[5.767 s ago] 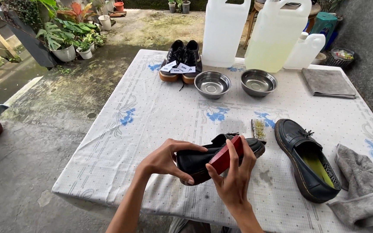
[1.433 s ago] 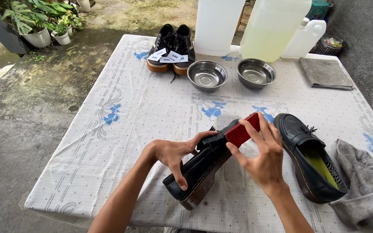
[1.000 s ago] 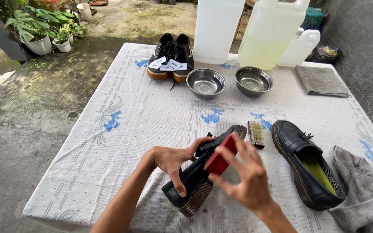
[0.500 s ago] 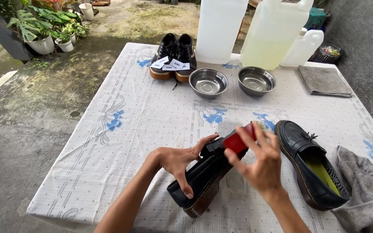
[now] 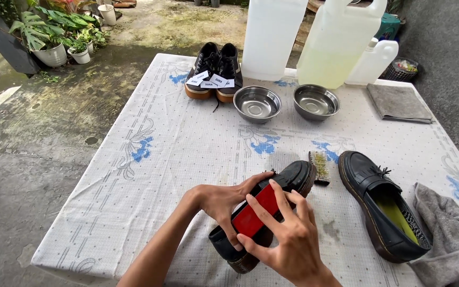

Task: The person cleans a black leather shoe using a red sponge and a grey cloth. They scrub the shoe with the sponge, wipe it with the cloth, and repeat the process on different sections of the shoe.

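My left hand (image 5: 220, 197) grips a black leather shoe (image 5: 292, 179) from its left side, holding it tilted above the table's near edge. My right hand (image 5: 288, 240) presses a red brush block (image 5: 253, 214) flat against the shoe's upper, fingers spread over it. The matching black shoe (image 5: 379, 203) with a yellow insole lies on the table to the right. A small bristle brush (image 5: 319, 166) rests between the two shoes.
The white patterned tablecloth (image 5: 150, 159) covers the table. At the back stand two steel bowls (image 5: 257, 104), a pair of black sneakers (image 5: 214, 70) with paper tags, and large plastic jugs (image 5: 336, 42). A grey cloth (image 5: 450, 242) lies at right, a folded one (image 5: 399, 102) farther back.
My right hand has slid the red brush back down along the shoe toward me. The shoe stays in my left hand, tilted much as before.
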